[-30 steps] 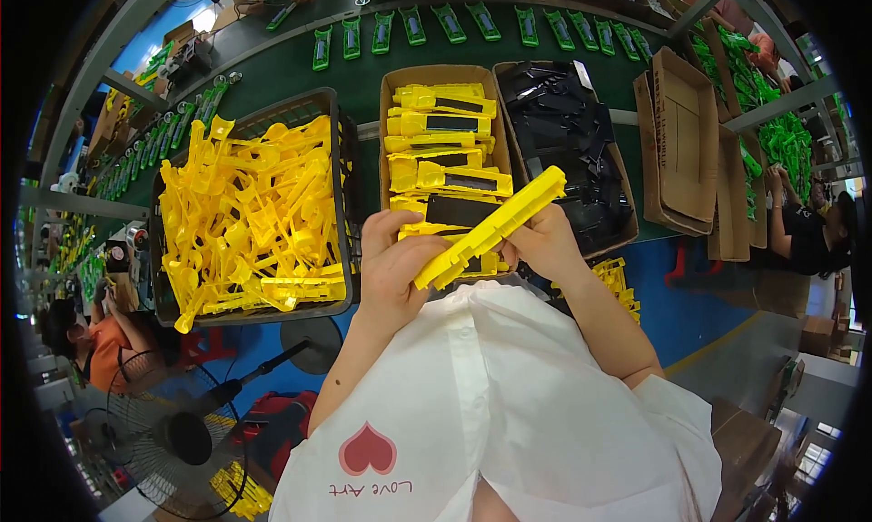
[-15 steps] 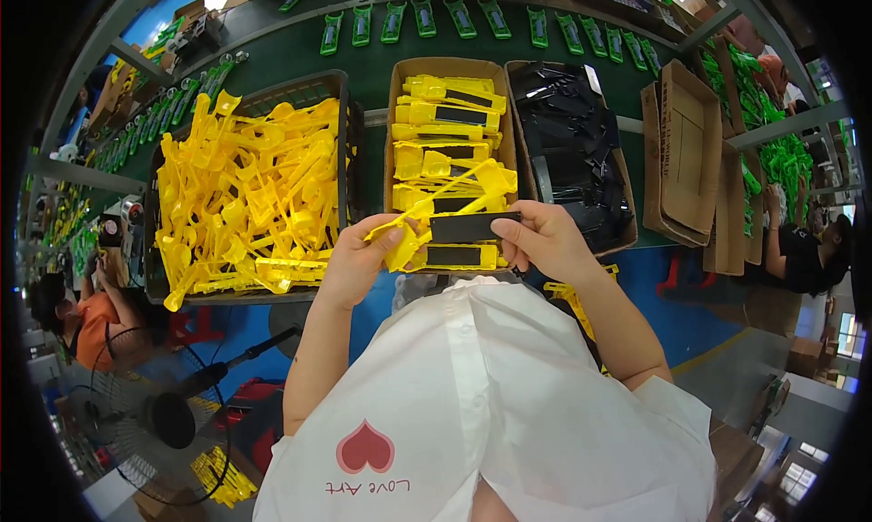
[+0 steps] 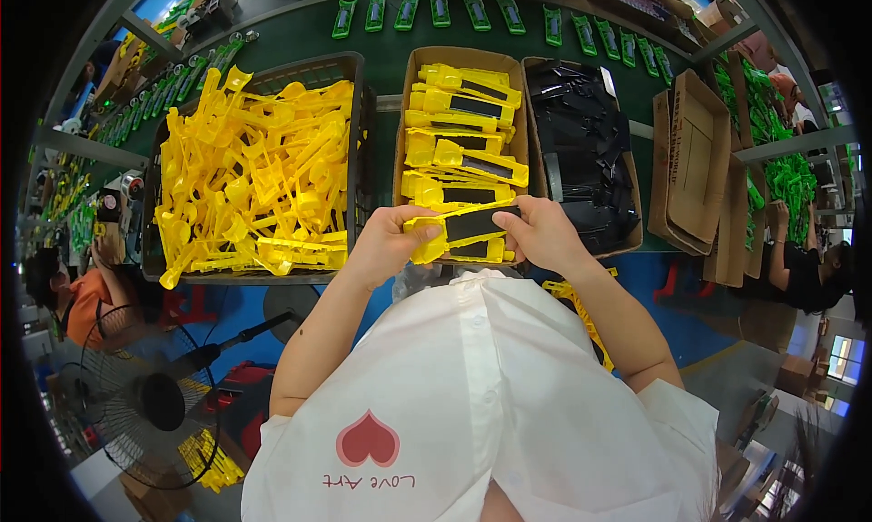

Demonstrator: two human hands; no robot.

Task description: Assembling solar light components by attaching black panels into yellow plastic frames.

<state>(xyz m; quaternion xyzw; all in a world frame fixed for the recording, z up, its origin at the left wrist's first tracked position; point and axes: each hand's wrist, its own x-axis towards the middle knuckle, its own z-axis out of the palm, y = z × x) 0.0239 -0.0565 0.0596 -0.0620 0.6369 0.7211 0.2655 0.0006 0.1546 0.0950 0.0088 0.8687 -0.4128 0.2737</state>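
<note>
Over the near end of a cardboard box, my left hand [image 3: 391,242] is closed on the left end of a yellow plastic part [image 3: 434,249]. My right hand [image 3: 545,236] pinches the right end, its thumb pressing on a flat black plate [image 3: 474,222]. That plate lies along the yellow part's face; whether it is fully seated I cannot tell. Beneath my hands, the box holds several yellow parts with black plates [image 3: 474,107] stacked in rows. Loose yellow parts [image 3: 263,177] heap up on the left, and loose black plates [image 3: 581,140] fill a box on the right.
A black plastic crate [image 3: 357,79] holds the yellow heap. Green parts [image 3: 440,9] line the green conveyor behind the boxes. Empty cartons [image 3: 698,159] lean at the right. A fan [image 3: 162,402] stands at lower left. Co-workers sit at both sides.
The black plate, held apart over the yellow part before, now lies along it. My hands have come closer together, and the yellow part has turned to line up with the plate.
</note>
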